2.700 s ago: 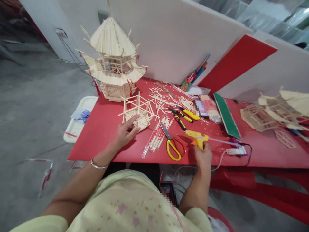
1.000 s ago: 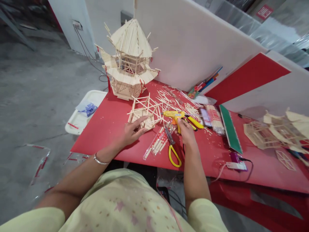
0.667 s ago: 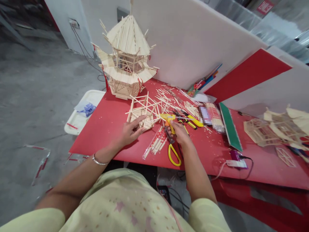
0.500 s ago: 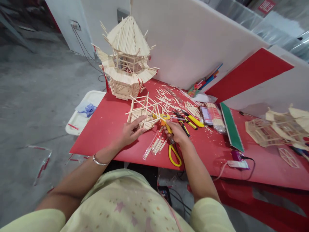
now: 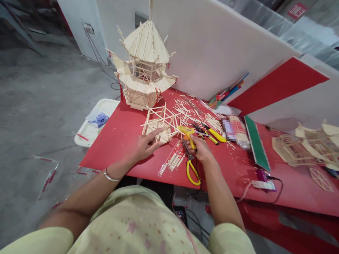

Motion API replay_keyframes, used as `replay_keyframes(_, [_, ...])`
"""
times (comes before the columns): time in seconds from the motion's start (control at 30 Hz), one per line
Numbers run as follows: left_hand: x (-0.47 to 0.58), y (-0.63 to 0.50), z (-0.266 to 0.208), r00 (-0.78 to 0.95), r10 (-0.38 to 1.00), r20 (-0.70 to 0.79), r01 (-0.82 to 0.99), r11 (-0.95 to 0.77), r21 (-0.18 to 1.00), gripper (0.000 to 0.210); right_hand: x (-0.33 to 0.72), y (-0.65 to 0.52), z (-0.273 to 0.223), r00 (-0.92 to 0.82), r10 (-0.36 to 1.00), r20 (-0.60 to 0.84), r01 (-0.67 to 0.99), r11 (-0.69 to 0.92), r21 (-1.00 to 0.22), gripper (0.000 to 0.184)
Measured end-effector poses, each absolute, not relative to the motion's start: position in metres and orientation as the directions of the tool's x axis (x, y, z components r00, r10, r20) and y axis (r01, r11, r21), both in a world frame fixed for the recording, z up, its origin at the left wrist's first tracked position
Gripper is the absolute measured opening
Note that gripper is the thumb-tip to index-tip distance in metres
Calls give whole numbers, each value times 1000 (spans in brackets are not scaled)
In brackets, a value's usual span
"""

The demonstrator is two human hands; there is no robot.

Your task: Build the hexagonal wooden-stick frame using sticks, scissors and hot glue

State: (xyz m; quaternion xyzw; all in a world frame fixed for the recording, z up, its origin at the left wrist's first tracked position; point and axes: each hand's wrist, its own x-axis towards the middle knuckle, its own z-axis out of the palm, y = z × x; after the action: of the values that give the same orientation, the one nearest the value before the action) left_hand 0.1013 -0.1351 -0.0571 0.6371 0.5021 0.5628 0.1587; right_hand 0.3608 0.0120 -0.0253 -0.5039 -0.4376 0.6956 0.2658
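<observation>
My right hand [image 5: 201,149] is closed around the grip of a yellow hot glue gun [image 5: 187,131], its nozzle pointing left toward a small open frame of wooden sticks [image 5: 160,121]. My left hand [image 5: 148,144] rests at the frame's near left side, index finger and thumb stretched out and apart, the fingertips touching its sticks; its other fingers are partly hidden. Below the glue gun lie scissors with yellow handles [image 5: 192,173]. Beside them sits a clear pack of sticks with red marks [image 5: 173,158].
A tall stick pagoda [image 5: 147,67] stands at the back left of the red table [image 5: 111,141]. Loose sticks [image 5: 182,111], pliers [image 5: 212,137] and a yellow cutter [image 5: 217,135] lie behind the glue gun. Farther right are a green board [image 5: 256,143] and another stick model [image 5: 293,148].
My right hand has drawn the glue gun slightly right, its nozzle moving away from my left fingers. My left hand stays at the stick frame. The whole view has shifted a little.
</observation>
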Motion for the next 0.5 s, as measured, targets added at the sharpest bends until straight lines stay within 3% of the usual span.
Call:
replay_keyframes(0.13, [102,-135,-57,-149,824,547,474,-426,771,53,373,0,-18,-230,917,-326,23,-330,-944,52])
replay_keyframes(0.3, [105,-133,-55,-152,809,568,456,-452,766,52,375,-16,23,-151,988,38,75,49,-996,46])
replay_keyframes(0.4, [105,-133,-55,-154,809,567,456,-451,767,52,362,-20,57,-276,940,199,263,272,-926,44])
replay_keyframes(0.5, [104,-134,-56,-148,819,554,442,-447,778,53,335,-20,84,-464,804,371,404,565,-719,43])
